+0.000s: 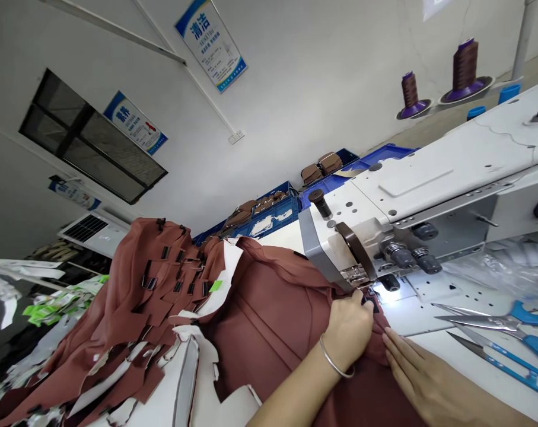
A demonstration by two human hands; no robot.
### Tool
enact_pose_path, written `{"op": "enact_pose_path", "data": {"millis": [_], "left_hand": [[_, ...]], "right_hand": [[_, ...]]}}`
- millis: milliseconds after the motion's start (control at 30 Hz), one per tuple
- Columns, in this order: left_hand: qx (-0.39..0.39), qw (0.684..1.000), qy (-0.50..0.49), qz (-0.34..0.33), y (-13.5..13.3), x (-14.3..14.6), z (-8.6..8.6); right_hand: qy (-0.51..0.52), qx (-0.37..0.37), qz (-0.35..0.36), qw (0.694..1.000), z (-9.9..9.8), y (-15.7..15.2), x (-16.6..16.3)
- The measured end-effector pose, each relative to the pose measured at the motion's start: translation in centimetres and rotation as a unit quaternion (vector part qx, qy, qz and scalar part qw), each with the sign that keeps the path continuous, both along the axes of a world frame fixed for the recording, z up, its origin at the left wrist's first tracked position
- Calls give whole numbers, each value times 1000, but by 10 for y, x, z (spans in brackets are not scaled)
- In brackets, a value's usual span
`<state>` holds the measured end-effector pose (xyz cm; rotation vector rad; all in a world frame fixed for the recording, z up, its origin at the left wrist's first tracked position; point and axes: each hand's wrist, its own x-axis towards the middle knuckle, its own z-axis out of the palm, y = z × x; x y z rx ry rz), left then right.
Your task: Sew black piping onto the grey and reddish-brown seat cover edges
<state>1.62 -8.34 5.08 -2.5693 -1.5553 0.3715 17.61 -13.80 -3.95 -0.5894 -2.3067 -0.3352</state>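
Note:
A large reddish-brown leather-like cover (269, 314) lies under the head of a white sewing machine (340, 237). My left hand (351, 326), with a silver bangle at its wrist, is closed with curled fingers on the cover close beside the lit needle area. A small dark piece shows at its fingertips; I cannot make out what it is. My right hand (413, 367) lies flat on the cover's right edge, fingers stretched out and together. The needle and the seam are mostly hidden by the machine head and my left hand.
Two blue-handled scissors (513, 323) and a blue-handled cutter (495, 359) lie on the right of the table. Black clips (177, 286) hold folded cover edges at left. Brown thread cones (465, 68) stand behind the machine; blue crates (275, 216) stand along the wall.

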Motion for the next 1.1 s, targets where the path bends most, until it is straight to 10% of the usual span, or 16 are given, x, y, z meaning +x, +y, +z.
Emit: {"op": "enact_pose_path", "data": {"millis": [1100], "left_hand": [[22, 993, -75, 85, 9, 10, -15]], "right_hand": [[-19, -29, 1, 999, -2, 0, 3]]}}
